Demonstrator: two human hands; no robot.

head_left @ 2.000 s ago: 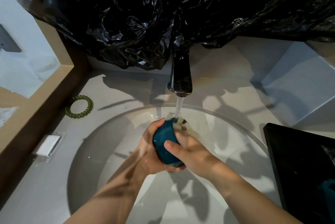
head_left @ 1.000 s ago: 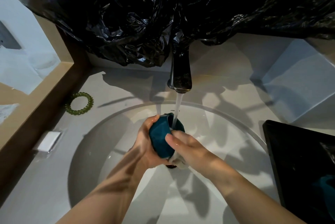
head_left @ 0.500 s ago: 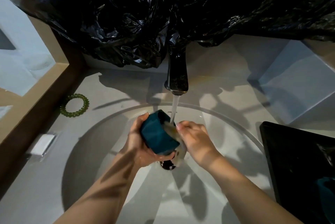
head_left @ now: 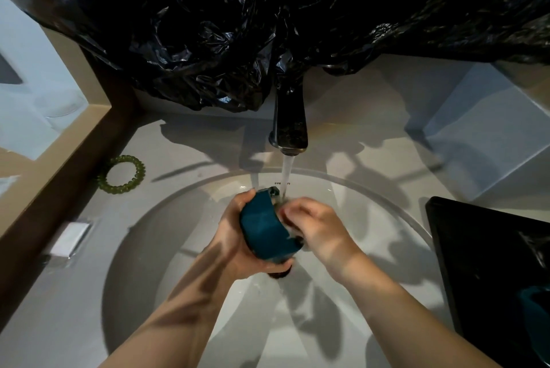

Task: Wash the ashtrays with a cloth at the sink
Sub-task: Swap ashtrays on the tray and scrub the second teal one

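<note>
A teal ashtray (head_left: 265,229) is held on its edge over the middle of the white sink basin (head_left: 148,248), just under the running water from the dark tap (head_left: 290,126). My left hand (head_left: 235,239) grips it from the left and below. My right hand (head_left: 315,226) has its fingers curled into the ashtray's open side, pressing a pale wet cloth (head_left: 285,223) that is mostly hidden by the fingers. The stream lands between the ashtray's rim and my right knuckles.
A black tray (head_left: 488,263) stands at the right of the basin with another teal ashtray (head_left: 535,302) on it. A green bead bracelet (head_left: 123,174) and a small wrapped soap (head_left: 70,238) lie on the left counter. Black plastic sheeting (head_left: 268,25) hangs above the tap.
The ashtray has been turned in my left hand, so its open side now faces right. My right hand moved from its outside to inside it with the cloth.
</note>
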